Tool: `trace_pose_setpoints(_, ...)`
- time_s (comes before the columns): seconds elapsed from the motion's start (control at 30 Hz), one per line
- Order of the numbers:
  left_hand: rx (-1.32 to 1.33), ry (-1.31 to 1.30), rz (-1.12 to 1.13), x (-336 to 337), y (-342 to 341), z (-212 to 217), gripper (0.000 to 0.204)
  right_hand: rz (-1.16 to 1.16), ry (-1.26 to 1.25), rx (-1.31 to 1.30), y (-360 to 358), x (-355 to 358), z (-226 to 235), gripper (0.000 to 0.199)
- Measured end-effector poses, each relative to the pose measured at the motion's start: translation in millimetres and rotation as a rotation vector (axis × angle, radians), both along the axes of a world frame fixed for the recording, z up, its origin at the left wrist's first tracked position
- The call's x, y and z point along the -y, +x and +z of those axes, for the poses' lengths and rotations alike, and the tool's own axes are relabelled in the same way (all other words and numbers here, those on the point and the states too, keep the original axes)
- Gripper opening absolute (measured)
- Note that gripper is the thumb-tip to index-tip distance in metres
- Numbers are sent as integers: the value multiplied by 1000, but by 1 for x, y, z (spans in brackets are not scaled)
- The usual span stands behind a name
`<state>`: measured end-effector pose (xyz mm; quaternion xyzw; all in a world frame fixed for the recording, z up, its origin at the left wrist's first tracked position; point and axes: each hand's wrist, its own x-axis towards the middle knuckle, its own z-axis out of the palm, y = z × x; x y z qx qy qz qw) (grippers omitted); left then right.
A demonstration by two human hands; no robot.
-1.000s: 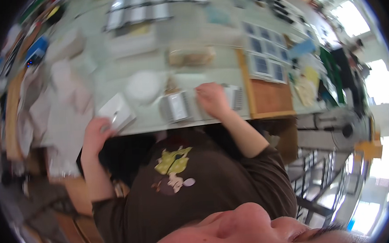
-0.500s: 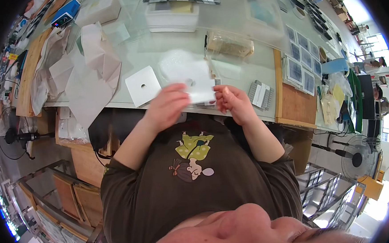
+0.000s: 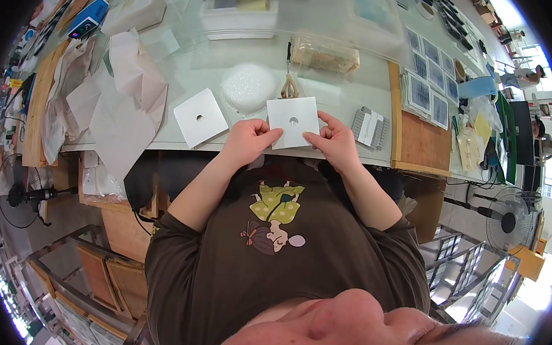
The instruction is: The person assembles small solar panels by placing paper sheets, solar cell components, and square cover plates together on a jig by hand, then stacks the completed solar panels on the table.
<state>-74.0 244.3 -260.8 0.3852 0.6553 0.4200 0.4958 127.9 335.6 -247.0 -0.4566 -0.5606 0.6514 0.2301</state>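
A white square sheet with a small round hole [image 3: 293, 121] lies at the table's near edge. My left hand [image 3: 247, 139] pinches its lower left corner and my right hand [image 3: 333, 140] holds its lower right edge. A second white square with a hole [image 3: 200, 117] lies on the table just left of my left hand. Behind the held square sit a round pad of bubbly white material [image 3: 248, 87] and a pair of scissors [image 3: 289, 77].
A stack of grey and white strips [image 3: 370, 126] lies right of my right hand. A clear bag of brownish material [image 3: 324, 54], crumpled white paper [image 3: 113, 87], a wooden board [image 3: 421, 143] with small blue panels [image 3: 427, 86] and a white box [image 3: 238, 17] surround the spot.
The camera has tilted down. My left hand came in from the far left, both hands lifted a white square, and now they hold it flat at the table edge.
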Motion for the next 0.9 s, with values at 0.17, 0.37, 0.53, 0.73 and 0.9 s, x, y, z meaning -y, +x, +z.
trace_pose_setpoints(0.17, -95, -12, -5, -2, 0, 1, 31, 37, 15, -11, 3, -3, -7, 64)
trace_pose_setpoints(0.37, -117, -51, 5, -3, 2, 7, 32, 44, 52, 13, 3, -3, -8, 63)
trace_pose_setpoints(0.53, -247, -38, -10, -3, 4, 8, 31, 71, 147, 127, 4, -1, -4, 64)
trace_pose_setpoints(0.73, -796, 588, -32, 1, 5, 4, 24, 219, 897, 270, 15, -5, -2, 58)
trace_pose_setpoints(0.9, -899, 759, -276, 7, -14, 13, 19, 527, 1483, 299, 27, -15, -2, 46)
